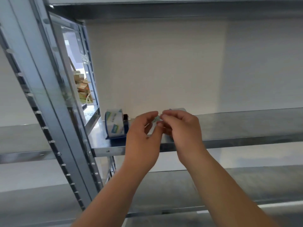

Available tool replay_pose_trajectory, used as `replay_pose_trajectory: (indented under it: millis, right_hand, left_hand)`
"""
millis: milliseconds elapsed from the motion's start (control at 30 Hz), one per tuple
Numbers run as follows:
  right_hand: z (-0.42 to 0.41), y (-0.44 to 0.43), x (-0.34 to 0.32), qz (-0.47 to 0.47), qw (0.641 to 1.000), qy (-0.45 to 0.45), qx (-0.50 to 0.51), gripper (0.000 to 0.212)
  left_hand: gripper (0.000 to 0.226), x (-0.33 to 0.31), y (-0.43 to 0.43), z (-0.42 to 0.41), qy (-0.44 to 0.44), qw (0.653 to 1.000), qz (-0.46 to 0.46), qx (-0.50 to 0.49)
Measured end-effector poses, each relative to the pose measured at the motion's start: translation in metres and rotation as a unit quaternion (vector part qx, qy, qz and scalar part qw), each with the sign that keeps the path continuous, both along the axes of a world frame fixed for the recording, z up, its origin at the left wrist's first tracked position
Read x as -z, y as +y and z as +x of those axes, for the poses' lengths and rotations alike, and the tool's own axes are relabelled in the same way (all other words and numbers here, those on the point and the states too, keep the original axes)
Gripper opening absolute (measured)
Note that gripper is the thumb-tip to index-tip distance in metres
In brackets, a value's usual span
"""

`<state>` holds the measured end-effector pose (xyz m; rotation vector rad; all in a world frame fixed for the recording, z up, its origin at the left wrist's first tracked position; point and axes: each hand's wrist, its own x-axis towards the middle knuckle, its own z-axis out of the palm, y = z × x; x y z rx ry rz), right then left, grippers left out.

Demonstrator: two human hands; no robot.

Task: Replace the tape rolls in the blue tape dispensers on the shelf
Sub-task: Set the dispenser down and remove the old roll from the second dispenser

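A blue tape dispenser [117,126] with a white printed tape roll [114,122] in it stands on the metal shelf [237,126], near its left end. My left hand [142,138] and my right hand [180,128] meet just right of it, over the shelf's front edge. Between their fingertips they pinch a small printed strip of tape [155,119]. A second tape roll [178,109] peeks out behind my right hand; most of it is hidden, and I cannot tell what it sits in.
A grey upright post [54,112] with rows of holes frames the shelf on the left. Another shelf board [180,7] hangs overhead and a lower one [246,185] lies beneath my forearms. Stacked cardboard boxes [82,86] show through the gap at the left.
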<state>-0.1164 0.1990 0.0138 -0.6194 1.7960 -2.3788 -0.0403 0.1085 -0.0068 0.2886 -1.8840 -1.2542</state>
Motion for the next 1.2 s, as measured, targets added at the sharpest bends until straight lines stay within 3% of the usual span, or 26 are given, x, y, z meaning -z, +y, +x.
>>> replay_pose_trajectory:
  millis: [267,433,500,567,600,733,1000,1200]
  right_hand:
    - [-0.030,0.039,0.008,-0.005,0.989,0.097,0.113,0.025]
    - [-0.062,0.047,0.024,0.037,0.985,0.117,0.125,0.031]
    - [-0.072,0.045,0.031,0.066,0.986,0.115,0.100,0.034]
    - [-0.077,0.043,0.040,0.088,0.985,0.118,0.084,0.039]
    - [-0.079,0.042,0.043,0.092,0.985,0.119,0.080,0.041]
    - [-0.087,0.034,0.050,0.080,0.991,0.088,0.053,0.042]
    - [-0.089,0.021,0.054,0.088,0.993,0.072,0.025,0.040]
    - [-0.095,0.024,0.052,0.091,0.994,0.022,0.050,0.019]
  left_hand:
    - [0.036,0.011,0.033,-0.043,-0.008,0.997,0.075,0.020]
    - [0.034,0.011,0.044,-0.065,-0.031,0.996,0.081,0.012]
    - [0.026,0.013,0.041,-0.059,-0.036,0.994,-0.019,-0.105]
    - [0.028,0.018,0.027,-0.046,0.007,0.953,-0.151,-0.264]
    - [0.028,0.020,0.018,-0.040,0.026,0.943,-0.159,-0.292]
    - [0.022,0.020,0.003,-0.034,0.016,0.973,-0.047,-0.226]
    - [0.023,0.023,0.021,-0.057,-0.049,0.993,-0.008,-0.109]
    - [0.033,0.023,0.025,-0.077,-0.035,0.999,0.040,0.000]
